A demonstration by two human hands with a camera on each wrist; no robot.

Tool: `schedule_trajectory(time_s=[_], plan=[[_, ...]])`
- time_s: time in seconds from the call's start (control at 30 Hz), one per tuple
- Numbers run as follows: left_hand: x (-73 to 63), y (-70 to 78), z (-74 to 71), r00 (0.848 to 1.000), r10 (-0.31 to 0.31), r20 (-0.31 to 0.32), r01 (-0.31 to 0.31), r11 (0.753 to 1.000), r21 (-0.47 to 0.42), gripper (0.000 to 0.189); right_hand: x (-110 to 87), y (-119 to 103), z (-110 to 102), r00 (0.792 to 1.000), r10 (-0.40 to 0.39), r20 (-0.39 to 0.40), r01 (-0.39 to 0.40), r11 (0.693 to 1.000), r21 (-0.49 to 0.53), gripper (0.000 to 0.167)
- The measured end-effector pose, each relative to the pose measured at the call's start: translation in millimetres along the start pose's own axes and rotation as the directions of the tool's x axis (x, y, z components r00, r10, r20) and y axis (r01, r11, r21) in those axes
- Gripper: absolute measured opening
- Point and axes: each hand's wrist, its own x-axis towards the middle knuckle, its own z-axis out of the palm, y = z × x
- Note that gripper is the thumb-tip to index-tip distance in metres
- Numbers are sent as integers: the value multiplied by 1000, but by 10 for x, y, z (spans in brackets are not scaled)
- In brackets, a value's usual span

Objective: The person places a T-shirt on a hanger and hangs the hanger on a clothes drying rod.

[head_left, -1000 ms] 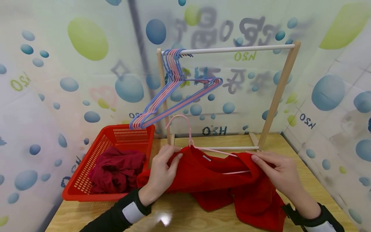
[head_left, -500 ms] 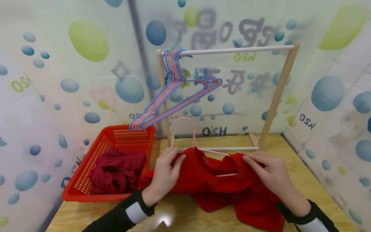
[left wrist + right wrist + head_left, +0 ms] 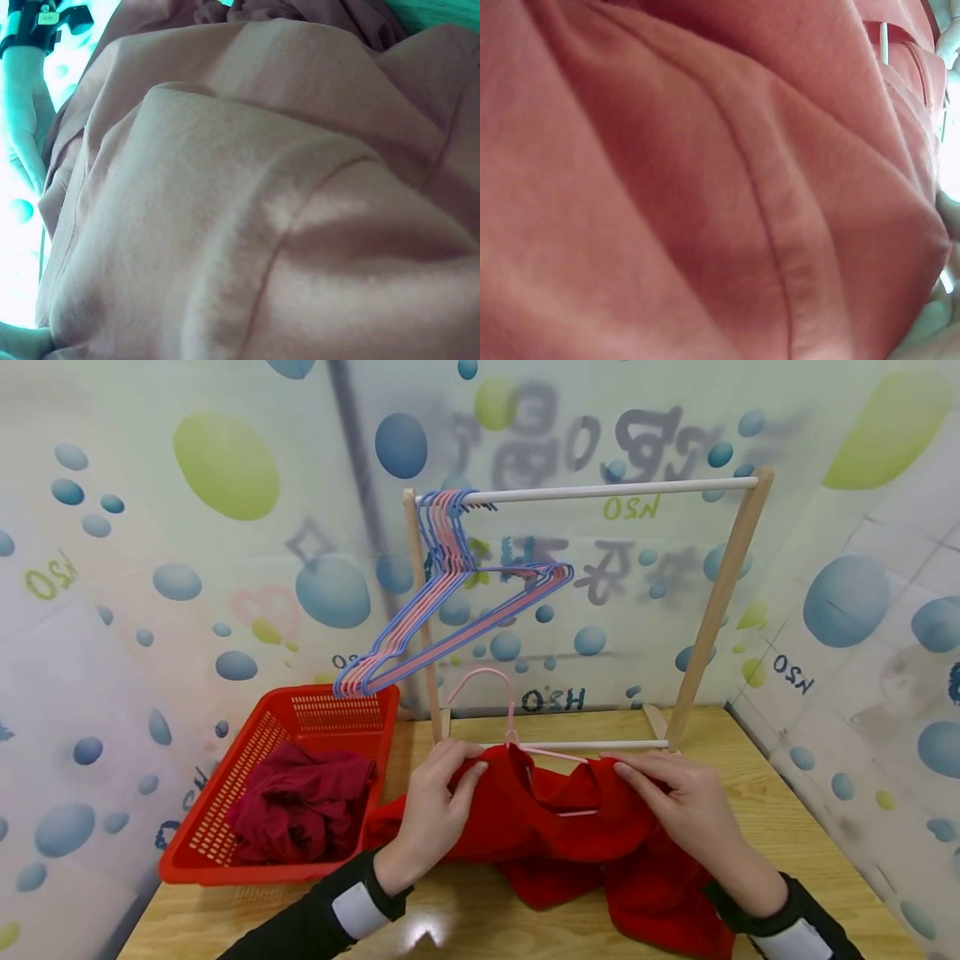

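Observation:
A red top is draped over a pink clothes hanger, whose hook stands up out of the neck opening. My left hand pinches the cloth at the left shoulder. At the other shoulder, my right hand holds the cloth between thumb and fingers. A short stretch of the hanger's bar shows inside the neckline; most of the bar is hidden by fabric. The top's lower part hangs in folds down to the table. Cloth fills most of both wrist views.
A wooden rack with a white rail stands behind, with several blue and pink hangers bunched at its left end. To the left, a red basket contains crumpled dark red cloth. All stand on a wooden table.
My right hand has moved left and my left hand slightly right, so they are closer together. The hanger's hook has shifted right and a little lower, and the neckline has narrowed.

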Motion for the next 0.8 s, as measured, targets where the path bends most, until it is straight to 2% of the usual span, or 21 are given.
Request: schedule_trajectory(time_s=[0.3, 0.8], plan=[[10, 24, 18, 1000, 11, 0, -11, 1000, -4, 11, 13, -19, 62, 999, -37, -6, 37, 999, 36, 37], [18, 39, 50, 1000, 9, 6, -9, 1000, -10, 11, 27, -65, 131, 1000, -9, 9, 8, 998, 66, 36]])
